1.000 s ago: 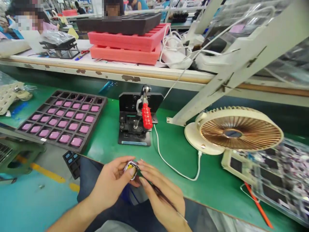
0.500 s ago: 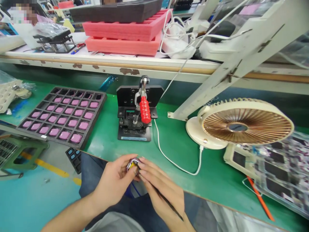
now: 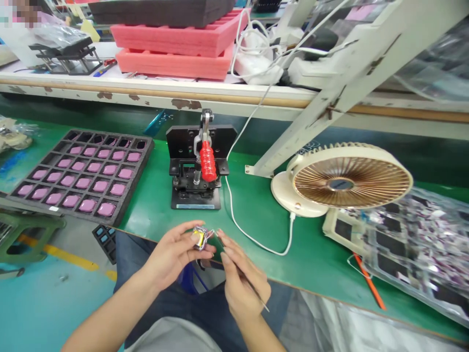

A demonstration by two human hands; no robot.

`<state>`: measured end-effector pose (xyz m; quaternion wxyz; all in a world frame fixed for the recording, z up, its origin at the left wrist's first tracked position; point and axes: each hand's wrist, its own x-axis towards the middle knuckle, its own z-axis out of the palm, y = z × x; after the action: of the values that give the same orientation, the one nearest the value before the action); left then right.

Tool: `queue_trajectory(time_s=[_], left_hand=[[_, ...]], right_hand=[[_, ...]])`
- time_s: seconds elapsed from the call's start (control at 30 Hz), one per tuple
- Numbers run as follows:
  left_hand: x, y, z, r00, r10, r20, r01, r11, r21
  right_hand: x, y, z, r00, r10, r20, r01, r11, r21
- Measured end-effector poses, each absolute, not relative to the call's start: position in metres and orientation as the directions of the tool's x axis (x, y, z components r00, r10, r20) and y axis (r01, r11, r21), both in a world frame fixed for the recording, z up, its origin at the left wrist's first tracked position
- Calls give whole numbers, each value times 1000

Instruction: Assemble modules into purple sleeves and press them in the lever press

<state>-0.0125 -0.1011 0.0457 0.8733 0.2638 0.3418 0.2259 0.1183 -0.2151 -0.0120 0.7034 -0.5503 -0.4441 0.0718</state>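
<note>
Left hand (image 3: 170, 256) grips a small yellow-and-silver packet (image 3: 200, 238) between thumb and fingers; right hand (image 3: 240, 281), clamped on a thin pointed tool (image 3: 256, 298), has now drawn just apart.

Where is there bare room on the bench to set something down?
Green mat shows between the white cable and the desk fan, and in a narrow strip between the foam tray and the hand press. It's crowded right of the fan, at the plastic-wrapped stack.
</note>
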Motion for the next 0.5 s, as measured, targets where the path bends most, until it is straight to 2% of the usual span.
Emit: queue_trajectory(time_s=[0.13,0.23,0.33,0.5], left_hand=[[-1,-94,33,618,602,-505,-225,752,620],[2,-93,26,602,601,-526,-211,755,621],[2,-96,22,642,562,-522,-167,767,620],[-6,-106,23,689,525,-499,-168,786,595]], right_hand=[[132,-216,-13,768,482,421,308,298,-903],[171,-194,-4,820,412,398,369,152,-917],[230,-147,8,767,457,450,507,-1,-862],[309,-57,6,661,598,452,614,-85,-785]])
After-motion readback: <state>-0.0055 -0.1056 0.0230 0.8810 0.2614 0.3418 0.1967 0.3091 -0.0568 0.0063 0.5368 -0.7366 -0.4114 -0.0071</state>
